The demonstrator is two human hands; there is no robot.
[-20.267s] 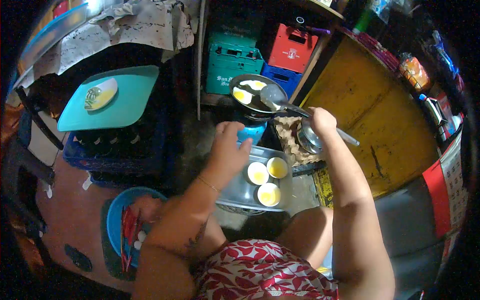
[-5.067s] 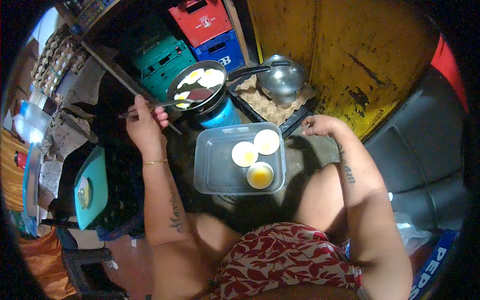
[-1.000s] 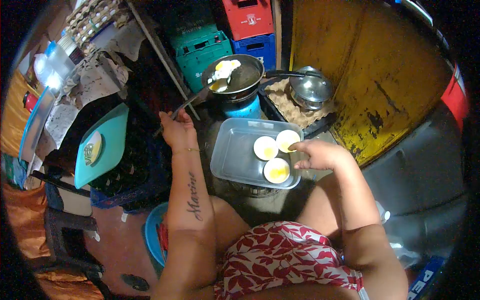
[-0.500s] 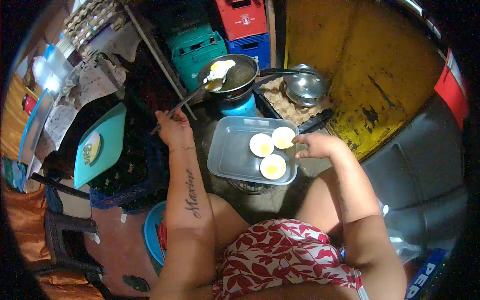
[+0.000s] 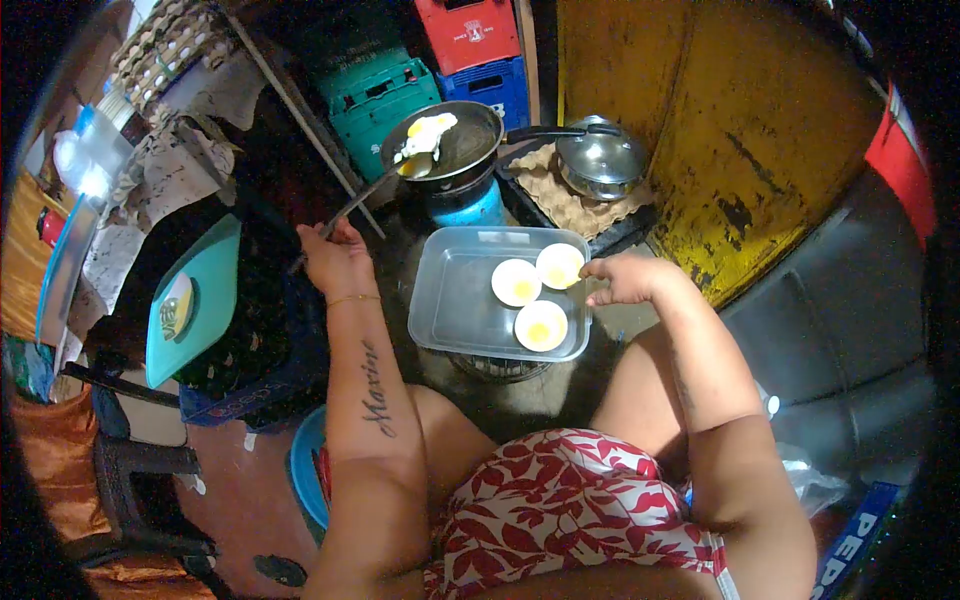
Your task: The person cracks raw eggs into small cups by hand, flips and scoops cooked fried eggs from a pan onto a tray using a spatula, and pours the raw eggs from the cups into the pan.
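My left hand (image 5: 338,255) is wrapped round the handle of a long metal cooking spoon (image 5: 362,197). The spoon's rounded end lies in the frying pan (image 5: 475,150), beside a fried egg (image 5: 430,133) with white and yolk showing. A clear plastic tub (image 5: 447,318) holds three small white bowls, each with something yellow inside: a left bowl (image 5: 516,283), an upper right bowl (image 5: 560,267) and a lower bowl (image 5: 541,327). My right hand (image 5: 630,279) is at the tub's right rim, thumb and forefinger apart, forefinger at the upper right bowl's edge.
The pan sits over a blue burner (image 5: 467,203). Right of it, a lidded pot (image 5: 602,165) stands on an egg carton (image 5: 540,180). Crates (image 5: 385,115) are stacked behind. At left, a green tray (image 5: 215,280) carries a whitish item. A yellow panel (image 5: 700,130) bounds the right.
The whole view has shifted slightly, so things appear a little up and left. The spoon's end has moved slightly beside the egg. My right hand keeps its place by the bowl.
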